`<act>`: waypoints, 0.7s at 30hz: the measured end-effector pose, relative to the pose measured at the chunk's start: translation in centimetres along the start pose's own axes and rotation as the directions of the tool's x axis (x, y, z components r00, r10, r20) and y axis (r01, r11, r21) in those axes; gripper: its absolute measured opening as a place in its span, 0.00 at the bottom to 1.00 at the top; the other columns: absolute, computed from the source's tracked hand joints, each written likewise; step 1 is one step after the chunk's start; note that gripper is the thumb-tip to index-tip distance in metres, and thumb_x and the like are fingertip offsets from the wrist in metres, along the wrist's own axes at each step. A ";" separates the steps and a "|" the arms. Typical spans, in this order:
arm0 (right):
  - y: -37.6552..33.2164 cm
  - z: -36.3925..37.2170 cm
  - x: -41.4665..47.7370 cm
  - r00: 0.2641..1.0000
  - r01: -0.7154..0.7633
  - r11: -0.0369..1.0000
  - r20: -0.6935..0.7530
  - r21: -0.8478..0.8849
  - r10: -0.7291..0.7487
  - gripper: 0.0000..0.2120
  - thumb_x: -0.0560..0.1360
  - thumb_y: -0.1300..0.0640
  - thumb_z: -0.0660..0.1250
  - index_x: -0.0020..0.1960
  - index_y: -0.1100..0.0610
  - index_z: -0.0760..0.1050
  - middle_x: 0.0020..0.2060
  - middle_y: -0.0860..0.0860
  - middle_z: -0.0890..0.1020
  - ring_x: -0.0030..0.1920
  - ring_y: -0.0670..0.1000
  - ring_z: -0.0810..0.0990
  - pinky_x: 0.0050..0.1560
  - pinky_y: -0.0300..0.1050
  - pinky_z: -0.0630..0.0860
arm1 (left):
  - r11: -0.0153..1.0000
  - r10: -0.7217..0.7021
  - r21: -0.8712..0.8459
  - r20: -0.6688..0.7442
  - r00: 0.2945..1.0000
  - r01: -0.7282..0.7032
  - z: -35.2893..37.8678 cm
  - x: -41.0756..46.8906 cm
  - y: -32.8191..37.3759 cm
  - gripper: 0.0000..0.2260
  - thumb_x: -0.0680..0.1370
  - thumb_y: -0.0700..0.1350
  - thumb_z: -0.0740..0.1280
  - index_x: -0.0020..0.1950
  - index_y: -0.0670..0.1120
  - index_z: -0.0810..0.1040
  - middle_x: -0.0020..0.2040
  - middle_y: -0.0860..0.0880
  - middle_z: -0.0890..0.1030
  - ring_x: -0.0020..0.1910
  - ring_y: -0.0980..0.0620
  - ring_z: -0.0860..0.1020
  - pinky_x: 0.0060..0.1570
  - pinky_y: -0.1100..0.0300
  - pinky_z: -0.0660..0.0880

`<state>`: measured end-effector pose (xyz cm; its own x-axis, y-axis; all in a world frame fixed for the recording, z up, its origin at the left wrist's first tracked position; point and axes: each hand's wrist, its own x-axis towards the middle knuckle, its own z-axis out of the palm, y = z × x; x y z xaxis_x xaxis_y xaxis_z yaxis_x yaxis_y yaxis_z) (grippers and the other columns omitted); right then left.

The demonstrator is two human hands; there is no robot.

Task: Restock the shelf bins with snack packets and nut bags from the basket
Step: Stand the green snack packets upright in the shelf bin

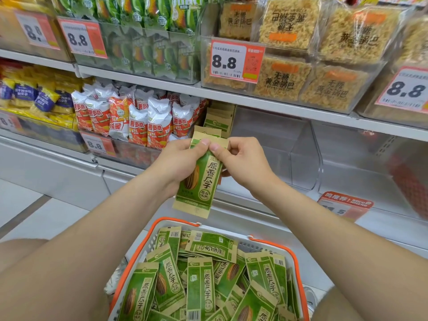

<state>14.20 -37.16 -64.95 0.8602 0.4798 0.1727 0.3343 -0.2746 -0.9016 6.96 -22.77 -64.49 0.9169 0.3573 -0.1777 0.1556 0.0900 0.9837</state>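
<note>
While the white plastic basket with an orange rim (178, 218) holds a loose heap of well over a dozen green-and-tan paper seed packets (201, 281), the left hand (178, 158) and right hand (243, 161) each pinch the top of one held packet (201, 184) above it. Its long axis stands near upright, lower end slanting left, printed face toward the camera. The clear plastic shelf bin (303, 158) behind holds a few upright packets (218, 118).

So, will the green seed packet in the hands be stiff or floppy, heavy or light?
Probably semi-stiff: the packet hangs nearly straight below the left hand and right hand pinching its top. Likely light, since that pinch alone carries it. Its papery-looking surface seems not slippery.
</note>
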 end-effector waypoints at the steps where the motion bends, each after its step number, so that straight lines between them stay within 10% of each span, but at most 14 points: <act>1: -0.2 -0.1 -0.1 1.000 -0.019 0.998 0.015 0.052 0.019 0.14 0.80 0.50 0.71 0.44 0.61 0.84 0.37 0.56 0.88 0.40 0.58 0.88 0.44 0.62 0.85 | 0.999 0.042 0.020 -0.025 0.999 -0.041 0.0 0.1 0.0 0.12 0.86 0.49 0.65 0.60 0.44 0.83 0.48 0.42 0.88 0.49 0.42 0.88 0.49 0.45 0.85; 9: -0.7 -0.6 1.2 0.994 -0.104 0.994 -0.034 0.037 0.106 0.12 0.78 0.55 0.75 0.39 0.62 0.83 0.38 0.58 0.87 0.42 0.60 0.87 0.46 0.57 0.86 | 0.882 0.330 0.383 -0.092 0.939 -0.272 0.4 0.5 0.1 0.08 0.84 0.52 0.67 0.56 0.52 0.84 0.44 0.52 0.88 0.45 0.52 0.87 0.51 0.44 0.84; 15: -1.3 -1.4 1.9 0.931 0.190 0.942 -0.255 -0.276 -0.262 0.08 0.80 0.55 0.69 0.44 0.55 0.79 0.36 0.48 0.83 0.38 0.50 0.80 0.39 0.46 0.74 | 0.879 0.341 0.367 -0.042 0.939 -0.304 0.6 1.5 1.1 0.11 0.86 0.54 0.62 0.59 0.49 0.79 0.53 0.51 0.85 0.54 0.51 0.84 0.56 0.47 0.82; 21: -1.0 -2.2 3.1 0.793 0.411 0.836 -0.309 -0.364 -0.525 0.09 0.82 0.60 0.67 0.45 0.57 0.70 0.35 0.46 0.78 0.36 0.49 0.75 0.37 0.47 0.70 | 0.665 0.420 0.707 -0.090 0.903 -0.239 -1.1 3.6 0.9 0.15 0.82 0.36 0.62 0.68 0.47 0.72 0.66 0.45 0.75 0.65 0.45 0.74 0.67 0.48 0.73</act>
<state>17.43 -37.25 -62.64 0.6256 0.2670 0.7330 0.7733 -0.3358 -0.5378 9.99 -20.43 -64.25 0.8605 0.4441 0.2498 0.1447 -0.6830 0.7160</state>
